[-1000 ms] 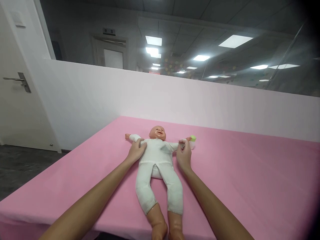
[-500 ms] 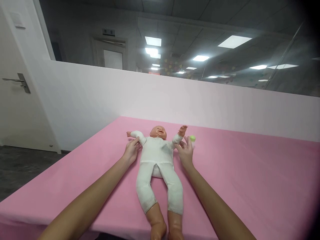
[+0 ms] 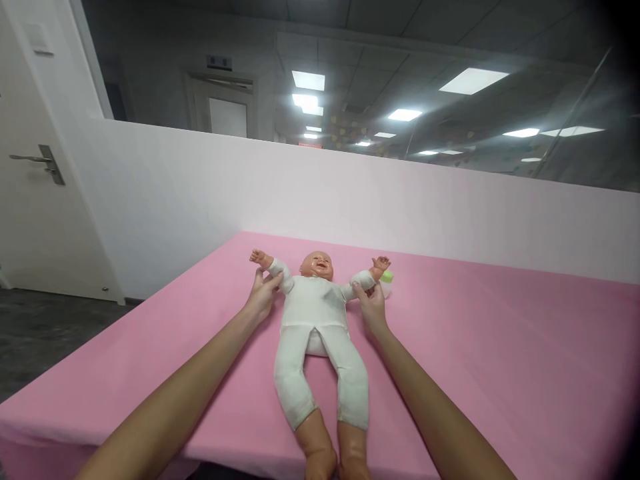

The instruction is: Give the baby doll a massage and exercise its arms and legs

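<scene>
- Nearest, at 6 o'clock: bare plastic feet of the baby doll [image 3: 315, 320], overhanging the near edge of the pink table [image 3: 500, 360]; doll flat on its back, white romper, head toward 12 o'clock, lying near the middle of the surface.
- Further up, at 11 o'clock of the torso: left hand [image 3: 261, 298] closed around the doll's sleeved upper arm, fingers wrapped, forearm of the doll raised off the cloth.
- At 1 o'clock of the torso: right hand [image 3: 371, 305] pinching the other sleeved arm between thumb and fingers, that arm lifted too.
- Step in hand, by judgement: both doll arms gripped and held up and outward, body left resting on the table.
- Next move, by judgement: needs an even, gentle pull on both sides, so the loose cloth body does not twist or slide toward the near edge.
- Just beyond the right hand, at 1 o'clock: small green-topped bottle [image 3: 386, 280], partly hidden, near the doll's raised hand.
- Farther off: pale partition wall [image 3: 350, 200] behind the table, glass above it reflecting ceiling lights; white door [image 3: 35, 200] with a lever handle at 9 o'clock; dark floor below.
</scene>
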The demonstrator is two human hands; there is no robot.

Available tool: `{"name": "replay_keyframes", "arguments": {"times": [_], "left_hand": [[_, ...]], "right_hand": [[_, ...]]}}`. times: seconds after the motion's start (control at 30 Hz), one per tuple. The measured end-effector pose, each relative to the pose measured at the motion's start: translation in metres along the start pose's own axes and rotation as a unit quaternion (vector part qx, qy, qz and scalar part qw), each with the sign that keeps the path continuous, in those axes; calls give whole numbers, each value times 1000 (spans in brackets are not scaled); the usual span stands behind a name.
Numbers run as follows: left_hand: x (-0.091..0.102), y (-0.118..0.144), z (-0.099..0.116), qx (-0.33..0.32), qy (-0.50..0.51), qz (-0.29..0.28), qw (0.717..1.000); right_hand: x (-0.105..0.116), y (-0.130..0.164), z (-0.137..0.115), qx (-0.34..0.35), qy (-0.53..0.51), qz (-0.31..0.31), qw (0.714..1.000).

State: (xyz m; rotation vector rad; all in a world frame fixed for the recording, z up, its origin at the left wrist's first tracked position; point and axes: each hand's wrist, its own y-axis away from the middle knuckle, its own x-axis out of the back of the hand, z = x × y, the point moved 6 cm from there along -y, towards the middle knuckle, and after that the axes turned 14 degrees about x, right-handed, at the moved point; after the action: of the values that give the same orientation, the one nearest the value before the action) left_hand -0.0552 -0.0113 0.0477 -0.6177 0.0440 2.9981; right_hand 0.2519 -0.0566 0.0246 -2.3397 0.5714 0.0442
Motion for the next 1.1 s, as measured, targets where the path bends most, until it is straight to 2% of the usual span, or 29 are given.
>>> {"name": "replay_keyframes", "arguments": {"times": [0.13, 0.3, 0.43, 0.57, 0.63, 0.7, 0.8, 0.9, 1.0, 1.1], "left_hand": [[-7, 8, 5, -42, -73, -18, 996], [-7, 5, 0, -52, -111, -28, 992], [2, -5, -7, -51, -84, -3, 995], [13, -6, -4, -70, -102, 72, 990], [14, -4, 1, -100, -139, 92, 981], [10, -2, 4, -136, -207, 80, 966], [2, 1, 3, -186, -318, 58, 928], [-3, 1, -2, -209, -374, 48, 902], [-3, 0, -5, -197, -355, 39, 913], [3, -4, -6, -149, -289, 51, 944]], "right_hand": [[-4, 0, -4, -11, -38, -7, 999], [-5, -1, -7, 7, -12, -26, 1000], [-1, 0, 4, -10, -27, -8, 1000], [4, 0, 6, 11, 35, -12, 999], [4, 1, 3, 36, 87, -29, 995], [-1, 3, -3, 74, 131, -71, 986], [-14, 6, -11, 151, 167, -151, 963], [-22, 10, -16, 198, 185, -191, 943], [-25, 11, -16, 193, 180, -195, 944], [-18, 9, -7, 115, 148, -154, 970]]}}
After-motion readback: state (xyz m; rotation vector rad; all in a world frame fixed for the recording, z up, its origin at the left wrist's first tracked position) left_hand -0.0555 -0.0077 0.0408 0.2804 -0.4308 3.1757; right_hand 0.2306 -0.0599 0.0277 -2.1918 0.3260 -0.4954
